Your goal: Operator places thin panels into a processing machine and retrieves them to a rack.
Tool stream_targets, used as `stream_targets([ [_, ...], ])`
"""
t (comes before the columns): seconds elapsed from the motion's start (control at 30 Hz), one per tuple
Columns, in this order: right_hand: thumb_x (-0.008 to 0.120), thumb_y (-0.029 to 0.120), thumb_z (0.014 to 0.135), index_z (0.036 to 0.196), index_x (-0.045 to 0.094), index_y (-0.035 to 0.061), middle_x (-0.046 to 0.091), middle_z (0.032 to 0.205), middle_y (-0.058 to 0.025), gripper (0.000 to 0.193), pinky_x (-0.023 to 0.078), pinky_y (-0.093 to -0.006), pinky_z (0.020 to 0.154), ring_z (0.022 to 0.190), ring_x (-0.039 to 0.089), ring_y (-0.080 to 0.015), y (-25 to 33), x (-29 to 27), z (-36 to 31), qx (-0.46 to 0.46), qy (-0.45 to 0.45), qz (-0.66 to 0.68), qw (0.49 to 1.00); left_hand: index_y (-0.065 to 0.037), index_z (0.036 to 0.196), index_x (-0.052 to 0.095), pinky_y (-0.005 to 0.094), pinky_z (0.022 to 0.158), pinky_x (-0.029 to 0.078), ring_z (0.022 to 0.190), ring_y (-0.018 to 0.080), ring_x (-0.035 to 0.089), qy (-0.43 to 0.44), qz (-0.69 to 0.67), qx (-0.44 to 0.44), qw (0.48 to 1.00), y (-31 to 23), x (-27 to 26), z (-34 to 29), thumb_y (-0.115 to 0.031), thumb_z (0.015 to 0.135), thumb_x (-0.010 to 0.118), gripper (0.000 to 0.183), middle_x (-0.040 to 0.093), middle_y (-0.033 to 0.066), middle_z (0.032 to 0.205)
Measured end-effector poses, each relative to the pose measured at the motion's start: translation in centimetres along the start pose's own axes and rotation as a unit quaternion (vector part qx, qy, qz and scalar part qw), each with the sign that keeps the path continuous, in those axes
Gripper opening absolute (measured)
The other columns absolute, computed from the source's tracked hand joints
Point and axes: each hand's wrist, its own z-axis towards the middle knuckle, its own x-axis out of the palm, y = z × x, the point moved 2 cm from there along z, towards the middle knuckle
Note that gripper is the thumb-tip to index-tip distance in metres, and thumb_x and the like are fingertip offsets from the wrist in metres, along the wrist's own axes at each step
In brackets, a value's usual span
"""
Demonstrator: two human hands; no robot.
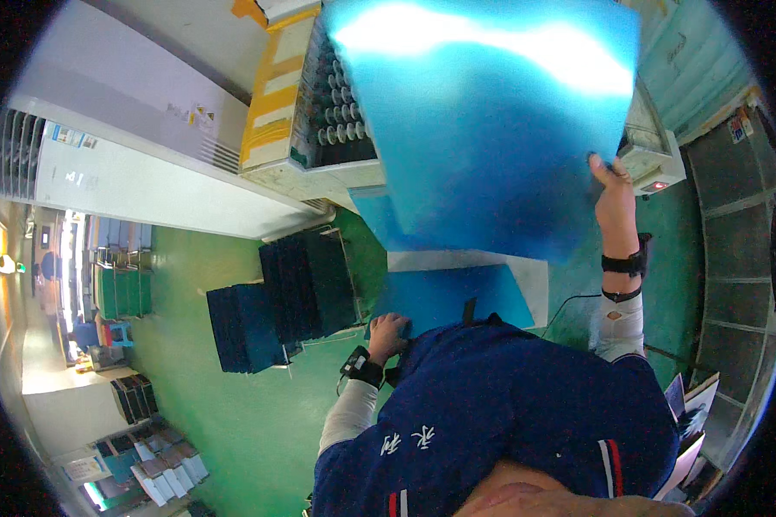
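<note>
A large, glossy blue sheet fills the upper middle, tilted over a roller machine, with bright light reflecting off its top. My right hand is closed on its right edge near the lower corner; some of its fingers are hidden. Nearer my body, another blue sheet lies on a pale, flat surface. At the left edge of that lower sheet, my left hand has its fingers bent over the corner. Part of a further blue piece shows under the large sheet's left side.
The machine has rows of white rollers and yellow tape. Two stacks of dark sheets stand on the green floor at left. A grey shelf rack rises at right. A thin cable runs near the pale surface.
</note>
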Motion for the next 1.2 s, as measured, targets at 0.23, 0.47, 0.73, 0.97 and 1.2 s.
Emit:
stream_targets([
  [0.23,0.061,0.005,0.088,0.107,0.062,0.0032,0.061,0.104,-0.0107,0.018,0.048,-0.0321,0.087,0.097,0.058,-0.0204,-8.9,6.5,4.0,0.186,0.107,0.402,0.89,-0.021,0.109,0.068,0.0433,0.093,0.043,0.108,0.0284,0.056,-0.041,0.001,0.059,0.997,-0.9,-1.0,0.7,-0.013,0.071,0.063,0.039,0.062,0.004,0.114],
  [0.47,0.063,0.014,0.09,0.105,0.06,0.0009,0.064,0.093,-0.0098,0.021,0.054,-0.034,0.079,0.078,0.062,-0.0243,-7.4,15.2,10.1,0.261,0.034,0.589,0.764,-0.018,0.098,0.071,0.0423,0.077,0.05,0.094,0.0289,0.061,-0.116,-0.011,0.073,0.99,-1.2,-3.6,3.1,-0.011,0.075,0.059,0.027,0.067,0.0046,0.097],
  [0.73,0.057,0.025,0.094,0.104,0.06,0.0,0.066,0.108,-0.0148,0.027,0.055,-0.0331,0.078,0.093,0.066,-0.0239,-6.7,14.5,13.7,0.356,0.225,0.421,0.804,-0.016,0.083,0.071,0.0447,0.063,0.049,0.079,0.0297,0.063,-0.1,0.06,0.099,0.988,-1.8,-8.4,9.1,-0.022,0.076,0.061,0.014,0.064,0.0075,0.08],
  [0.97,0.057,0.023,0.093,0.105,0.062,0.0011,0.067,0.099,-0.0093,0.025,0.055,-0.0312,0.077,0.089,0.066,-0.0209,-6.1,8.3,3.9,0.299,0.148,0.471,0.817,-0.009,0.075,0.067,0.0462,0.062,0.049,0.074,0.0328,0.063,-0.086,0.111,0.142,0.98,-1.1,-10.6,15.2,-0.024,0.08,0.061,0.017,0.064,0.0114,0.076],
  [1.2,0.06,0.016,0.09,0.103,0.061,0.0023,0.065,0.094,-0.0056,0.019,0.051,-0.03,0.072,0.082,0.062,-0.0182,-10.7,0.6,-14.1,0.39,-0.043,0.402,0.827,-0.007,0.077,0.067,0.0494,0.065,0.049,0.076,0.0362,0.062,-0.131,0.004,0.214,0.968,-3.9,-11.8,17.9,-0.026,0.079,0.061,0.02,0.063,0.0153,0.077],
])
